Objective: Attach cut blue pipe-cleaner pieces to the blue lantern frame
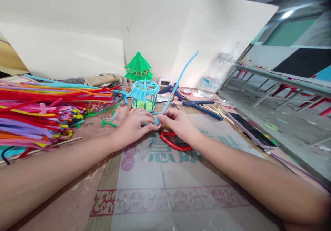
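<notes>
My left hand (134,124) and my right hand (177,122) meet at the table's middle, both pinched on the lower end of a long light-blue pipe cleaner (177,85) that slants up to the right. Its end seems to wrap a thin stick between my fingertips, though the detail is too small to be sure. Red-handled scissors (172,143) lie under my right hand. Just beyond my hands stands a light-blue pipe-cleaner pavilion (144,94), with a green one (138,66) behind it.
A big heap of coloured pipe cleaners (38,110) fills the left. A blue glue gun (172,90), blue pliers (201,108), wooden sticks (222,113), a phone (251,131) and a plastic water bottle (216,76) lie at right. White boards stand behind.
</notes>
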Demonstrator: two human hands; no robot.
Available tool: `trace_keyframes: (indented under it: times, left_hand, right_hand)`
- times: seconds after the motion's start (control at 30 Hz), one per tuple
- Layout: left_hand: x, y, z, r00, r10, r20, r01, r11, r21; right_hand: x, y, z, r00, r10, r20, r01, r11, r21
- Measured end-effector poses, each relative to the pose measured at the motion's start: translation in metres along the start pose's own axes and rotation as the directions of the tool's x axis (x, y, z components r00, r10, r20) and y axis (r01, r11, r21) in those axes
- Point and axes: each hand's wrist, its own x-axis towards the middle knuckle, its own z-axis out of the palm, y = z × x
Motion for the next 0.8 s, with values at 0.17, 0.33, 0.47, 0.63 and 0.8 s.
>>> trace_keyframes:
  times: [0.17,0.33,0.47,0.63,0.8]
  left_hand:
    - [0.000,0.001,0.000,1.000,-0.022,0.019,0.022,1.000,0.013]
    - [-0.001,0.003,0.000,0.998,-0.061,0.018,0.061,0.998,0.015]
    - [0.000,0.005,-0.001,0.998,-0.065,0.012,0.065,0.998,0.000]
    - [0.003,0.008,-0.009,0.993,-0.115,-0.008,0.115,0.992,-0.055]
    - [0.009,0.016,-0.027,0.975,-0.224,0.003,0.223,0.969,-0.106]
  right_hand:
    - [0.000,-0.002,0.000,0.999,-0.028,-0.039,0.025,0.997,-0.069]
    - [-0.001,-0.004,0.001,0.997,-0.068,-0.043,0.062,0.991,-0.120]
    - [-0.003,-0.003,0.005,0.996,-0.073,-0.049,0.064,0.985,-0.161]
    - [0.001,-0.024,-0.010,0.991,-0.124,0.057,0.134,0.966,-0.220]
    - [-0.002,-0.054,-0.056,0.935,-0.031,0.352,0.211,0.848,-0.486]
